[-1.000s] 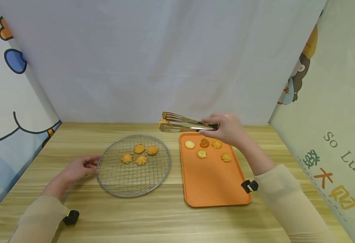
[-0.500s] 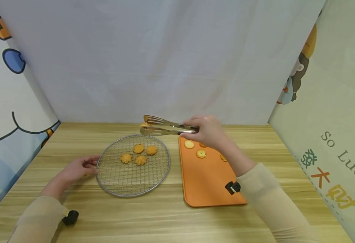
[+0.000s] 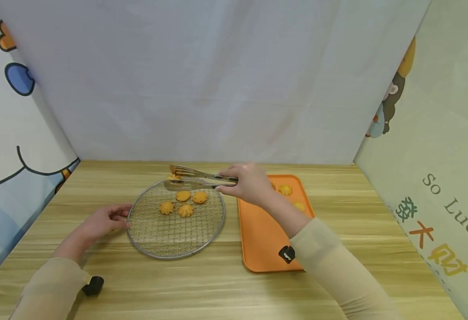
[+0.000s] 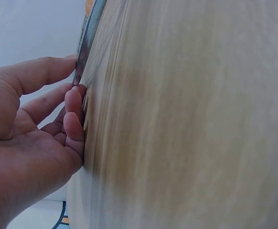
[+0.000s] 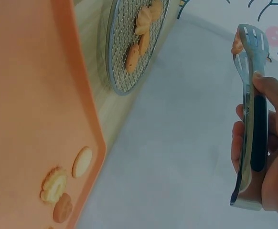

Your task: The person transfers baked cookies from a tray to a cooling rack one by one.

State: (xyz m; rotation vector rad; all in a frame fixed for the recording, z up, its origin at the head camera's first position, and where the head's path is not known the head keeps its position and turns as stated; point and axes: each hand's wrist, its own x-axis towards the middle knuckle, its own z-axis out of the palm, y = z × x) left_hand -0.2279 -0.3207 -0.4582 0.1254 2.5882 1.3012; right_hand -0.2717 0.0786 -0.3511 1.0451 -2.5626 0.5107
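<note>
My right hand (image 3: 247, 184) grips metal tongs (image 5: 260, 119) with dark handle grips, held above the back of a round wire rack (image 3: 174, 235). Between the slotted tong ends is a cookie (image 3: 174, 177), largely covered by them in the right wrist view. Several golden cookies (image 3: 186, 210) lie on the rack, behind its middle. At the rack's left side, my left hand (image 3: 103, 224) pinches the rim (image 4: 84, 52) between thumb and fingers. An orange tray (image 3: 258, 244) lies to the right, partly under my right forearm. It holds several cookies (image 5: 82, 162), some hidden by my hand in the head view.
Everything stands on a wood-grain table (image 3: 146, 289). A pale cloth backdrop (image 3: 218, 89) rises along its back edge. Printed panels with cartoon figures (image 3: 19, 79) and lettering (image 3: 446, 262) flank it on both sides.
My right hand has carried the tongs and cookie leftward and a little lower, from near the tray to over the rack's back edge. The left hand and rack stay put.
</note>
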